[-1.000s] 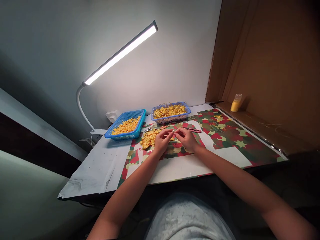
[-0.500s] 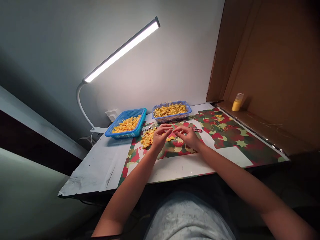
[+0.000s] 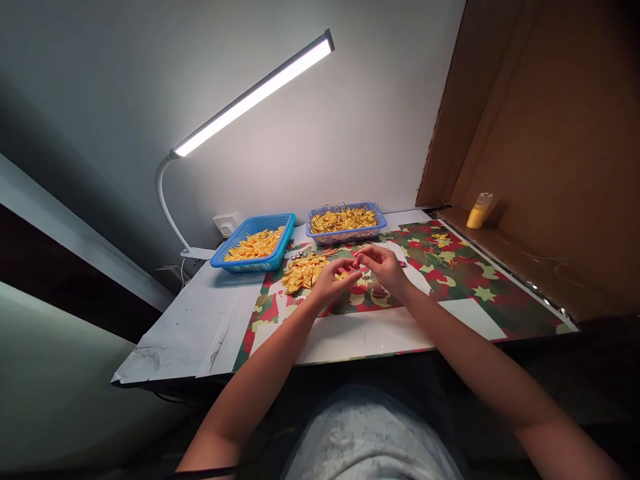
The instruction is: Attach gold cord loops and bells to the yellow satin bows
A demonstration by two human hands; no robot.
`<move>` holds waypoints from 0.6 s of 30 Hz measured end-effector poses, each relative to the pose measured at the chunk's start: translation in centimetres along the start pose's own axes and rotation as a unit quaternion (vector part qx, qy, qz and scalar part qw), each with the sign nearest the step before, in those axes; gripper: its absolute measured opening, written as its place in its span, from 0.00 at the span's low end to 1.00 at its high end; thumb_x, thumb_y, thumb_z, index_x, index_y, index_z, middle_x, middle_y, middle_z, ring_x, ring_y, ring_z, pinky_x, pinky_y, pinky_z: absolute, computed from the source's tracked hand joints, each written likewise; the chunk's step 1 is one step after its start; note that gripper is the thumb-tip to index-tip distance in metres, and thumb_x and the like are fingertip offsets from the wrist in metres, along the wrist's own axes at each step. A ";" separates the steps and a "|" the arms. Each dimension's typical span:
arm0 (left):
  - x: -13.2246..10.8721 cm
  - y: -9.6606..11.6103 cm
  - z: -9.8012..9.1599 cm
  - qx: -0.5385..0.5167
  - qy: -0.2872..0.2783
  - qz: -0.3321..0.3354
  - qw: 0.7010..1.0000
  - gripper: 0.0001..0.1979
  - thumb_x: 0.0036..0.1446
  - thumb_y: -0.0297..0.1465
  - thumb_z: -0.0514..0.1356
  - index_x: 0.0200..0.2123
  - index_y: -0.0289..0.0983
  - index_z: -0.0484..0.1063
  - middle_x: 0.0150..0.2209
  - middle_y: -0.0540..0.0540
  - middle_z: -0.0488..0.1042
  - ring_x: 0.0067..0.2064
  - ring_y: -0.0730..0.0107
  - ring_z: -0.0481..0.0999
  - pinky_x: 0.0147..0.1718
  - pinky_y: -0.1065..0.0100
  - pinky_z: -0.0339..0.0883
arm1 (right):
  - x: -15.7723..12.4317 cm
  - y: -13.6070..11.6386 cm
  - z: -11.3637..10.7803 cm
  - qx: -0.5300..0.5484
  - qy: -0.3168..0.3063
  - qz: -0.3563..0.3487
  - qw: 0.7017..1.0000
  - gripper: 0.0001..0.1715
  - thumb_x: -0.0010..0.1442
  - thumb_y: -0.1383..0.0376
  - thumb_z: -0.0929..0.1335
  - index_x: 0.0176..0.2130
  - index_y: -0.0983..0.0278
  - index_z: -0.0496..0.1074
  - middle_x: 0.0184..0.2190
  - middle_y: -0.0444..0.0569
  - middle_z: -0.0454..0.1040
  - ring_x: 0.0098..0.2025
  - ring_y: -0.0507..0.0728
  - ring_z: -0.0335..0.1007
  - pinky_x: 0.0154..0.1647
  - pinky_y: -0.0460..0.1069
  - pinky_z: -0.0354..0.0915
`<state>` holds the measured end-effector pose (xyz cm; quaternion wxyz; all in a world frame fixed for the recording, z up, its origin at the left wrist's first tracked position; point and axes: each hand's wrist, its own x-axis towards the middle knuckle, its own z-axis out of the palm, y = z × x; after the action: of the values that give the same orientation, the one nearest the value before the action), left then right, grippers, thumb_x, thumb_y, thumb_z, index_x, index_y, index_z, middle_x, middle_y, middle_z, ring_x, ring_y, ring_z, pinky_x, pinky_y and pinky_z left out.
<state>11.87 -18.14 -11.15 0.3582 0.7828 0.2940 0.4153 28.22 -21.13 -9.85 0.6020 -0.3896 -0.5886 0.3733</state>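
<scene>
Pinching a small yellow piece (image 3: 345,274), too tiny to tell its axis, both hands (image 3: 383,267) meet.

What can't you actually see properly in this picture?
- What the left hand and right hand pinch: too small, covered by fingers (head view).
- Red tool: mostly behind the right hand.
- Yellow pieces in the pile: shape too small.
- Yellow bottle: label unreadable.

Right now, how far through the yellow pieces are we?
Done, apparently: the right basket holds yellow pieces with thin gold loops. In hand: the left hand and right hand meet over the mat, fingertips pinching something too small to tell. Left: a loose pile beside the left hand, plus a left basket partly filled with plain pieces. Looks well short of finished.
</scene>
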 end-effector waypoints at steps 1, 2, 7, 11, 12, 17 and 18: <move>0.0 0.0 0.4 -0.026 -0.003 -0.021 0.999 0.15 0.52 0.41 0.64 0.38 0.38 0.78 0.36 0.45 0.78 0.35 0.66 0.74 0.33 0.68 0.65 | -0.1 0.0 0.1 0.005 0.001 0.001 1.000 0.21 0.51 0.48 0.71 0.31 0.63 0.72 0.26 0.47 0.75 0.32 0.56 0.72 0.37 0.52 0.68; 0.0 0.0 0.7 -0.046 -0.007 -0.039 0.998 0.16 0.52 0.42 0.64 0.38 0.37 0.78 0.34 0.46 0.78 0.32 0.68 0.73 0.30 0.69 0.64 | -0.1 -0.1 0.2 0.009 0.002 0.003 1.000 0.21 0.50 0.48 0.71 0.31 0.63 0.72 0.26 0.47 0.75 0.31 0.56 0.72 0.37 0.52 0.68; -0.1 0.0 1.3 -0.031 -0.041 -0.049 0.997 0.15 0.50 0.40 0.66 0.38 0.36 0.80 0.35 0.44 0.80 0.31 0.68 0.74 0.28 0.70 0.65 | -0.2 -0.7 0.6 0.025 0.002 0.010 1.000 0.21 0.50 0.48 0.71 0.30 0.62 0.71 0.26 0.46 0.75 0.31 0.56 0.73 0.36 0.52 0.69; 0.0 -0.2 1.7 0.003 -0.088 -0.011 0.996 0.12 0.54 0.37 0.63 0.38 0.37 0.81 0.36 0.45 0.81 0.36 0.65 0.77 0.35 0.69 0.68 | 0.5 -2.4 0.9 0.070 0.004 0.000 0.998 0.22 0.48 0.47 0.73 0.30 0.62 0.72 0.27 0.46 0.76 0.33 0.55 0.73 0.40 0.52 0.70; 0.0 -0.3 1.9 0.016 -0.104 0.005 0.994 0.11 0.56 0.36 0.62 0.37 0.37 0.81 0.35 0.45 0.81 0.36 0.66 0.77 0.36 0.69 0.68 | 0.9 -3.1 0.9 0.094 0.004 -0.004 0.996 0.22 0.46 0.47 0.74 0.30 0.62 0.73 0.26 0.45 0.76 0.32 0.54 0.73 0.40 0.51 0.70; 0.1 -0.9 2.1 0.087 -0.144 0.066 0.983 0.11 0.60 0.35 0.59 0.34 0.35 0.80 0.33 0.45 0.81 0.36 0.67 0.77 0.37 0.70 0.67 | 4.1 -7.3 -0.3 0.174 0.030 -0.049 0.983 0.19 0.46 0.51 0.76 0.31 0.60 0.72 0.25 0.41 0.72 0.30 0.50 0.70 0.35 0.47 0.69; 0.0 -1.0 2.0 0.095 -0.143 0.070 0.983 0.12 0.60 0.35 0.58 0.35 0.36 0.80 0.34 0.45 0.81 0.36 0.67 0.77 0.38 0.69 0.67 | 4.9 -8.3 -0.8 0.176 0.043 -0.066 0.981 0.17 0.48 0.53 0.76 0.31 0.60 0.72 0.25 0.40 0.70 0.29 0.49 0.69 0.34 0.47 0.68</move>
<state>13.44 -18.16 -12.73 0.2902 0.8835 0.2221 0.2930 29.08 -20.18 -0.29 0.7089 -0.2541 -0.5118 0.4134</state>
